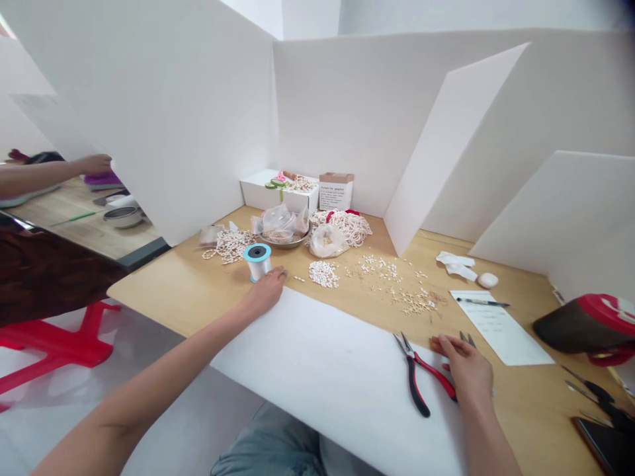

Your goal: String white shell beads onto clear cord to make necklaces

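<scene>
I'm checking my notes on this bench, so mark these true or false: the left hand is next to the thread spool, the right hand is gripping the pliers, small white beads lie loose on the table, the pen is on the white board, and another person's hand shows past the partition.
1. The left hand is next to the spool of thread: true.
2. The right hand is gripping the pliers: false. It lies beside the red-and-black pliers without gripping them.
3. Small white beads lie loose on the wooden table: true.
4. The pen is on the white board: false. The pen lies on a sheet of paper.
5. Another person's hand shows past the partition: true.
</scene>
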`<state>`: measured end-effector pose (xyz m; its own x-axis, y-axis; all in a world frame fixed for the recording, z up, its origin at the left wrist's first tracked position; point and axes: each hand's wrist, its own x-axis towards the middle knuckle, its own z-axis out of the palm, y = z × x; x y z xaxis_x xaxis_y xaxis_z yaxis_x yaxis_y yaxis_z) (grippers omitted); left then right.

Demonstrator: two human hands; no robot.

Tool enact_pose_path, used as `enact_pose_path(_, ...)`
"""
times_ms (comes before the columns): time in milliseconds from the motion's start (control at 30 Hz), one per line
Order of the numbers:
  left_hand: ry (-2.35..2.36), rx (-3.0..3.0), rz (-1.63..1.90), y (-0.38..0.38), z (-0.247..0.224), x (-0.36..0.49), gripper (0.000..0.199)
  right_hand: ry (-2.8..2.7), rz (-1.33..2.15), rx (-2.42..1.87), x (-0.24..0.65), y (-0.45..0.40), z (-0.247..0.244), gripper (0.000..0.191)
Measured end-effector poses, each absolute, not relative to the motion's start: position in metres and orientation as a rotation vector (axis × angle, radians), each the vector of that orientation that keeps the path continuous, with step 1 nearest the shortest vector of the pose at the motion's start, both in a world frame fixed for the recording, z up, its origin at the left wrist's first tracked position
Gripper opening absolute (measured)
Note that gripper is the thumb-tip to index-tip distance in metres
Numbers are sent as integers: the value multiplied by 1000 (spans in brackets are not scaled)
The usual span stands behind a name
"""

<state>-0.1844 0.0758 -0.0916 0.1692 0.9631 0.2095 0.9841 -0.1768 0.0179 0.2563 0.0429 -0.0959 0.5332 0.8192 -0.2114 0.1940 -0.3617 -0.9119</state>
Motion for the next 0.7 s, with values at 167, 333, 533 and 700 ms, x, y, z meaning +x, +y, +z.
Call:
enact_pose_path(167,-1994,-2330,-184,80,-94,-185,39,-852,845,-1862,257,43,-97,36)
enact_pose_path(333,-2079,-2313,-174,92,-91,-174,42,-853,845,-1874,255,43,-94,35)
enact_pose_path(533,-2203,-2223,-246,97,-89,-164,42,-901,844,-1904,258,43,-94,33)
enact_pose_path(700,-2185,-2248,-286,78,-96,-173,43,-913,861,-1903,258,43,-93,34)
